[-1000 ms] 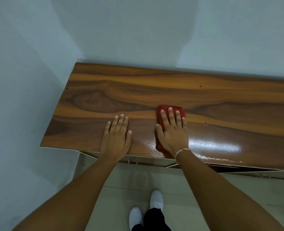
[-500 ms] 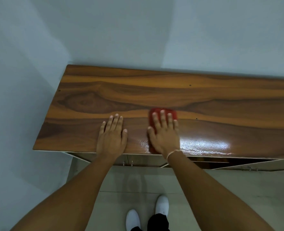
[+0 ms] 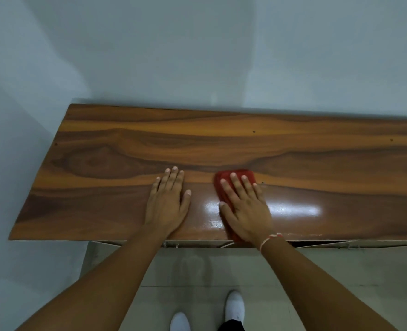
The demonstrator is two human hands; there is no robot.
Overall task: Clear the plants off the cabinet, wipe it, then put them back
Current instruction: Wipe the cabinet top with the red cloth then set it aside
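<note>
A long cabinet with a glossy wood-grain top [image 3: 102, 151] stands against the pale wall. My right hand [image 3: 244, 206] lies flat, fingers straight, pressing a folded red cloth [image 3: 247, 175] onto the top near its front edge; most of the cloth is hidden under the palm. My left hand [image 3: 167, 204] rests flat on the bare wood just left of it, fingers straight, holding nothing. A wet sheen spreads on the surface to the right of the cloth. No plants are in view.
The cabinet's left end sits close to a side wall [image 3: 18, 139] in the corner. Below the front edge, cabinet doors [image 3: 192, 244] hang slightly ajar. My white shoes [image 3: 234, 306] stand on the tiled floor.
Both hands and the cloth stay in nearly the same spot on the top; the view has shifted slightly, bringing more wall and the cabinet's left end into frame.
</note>
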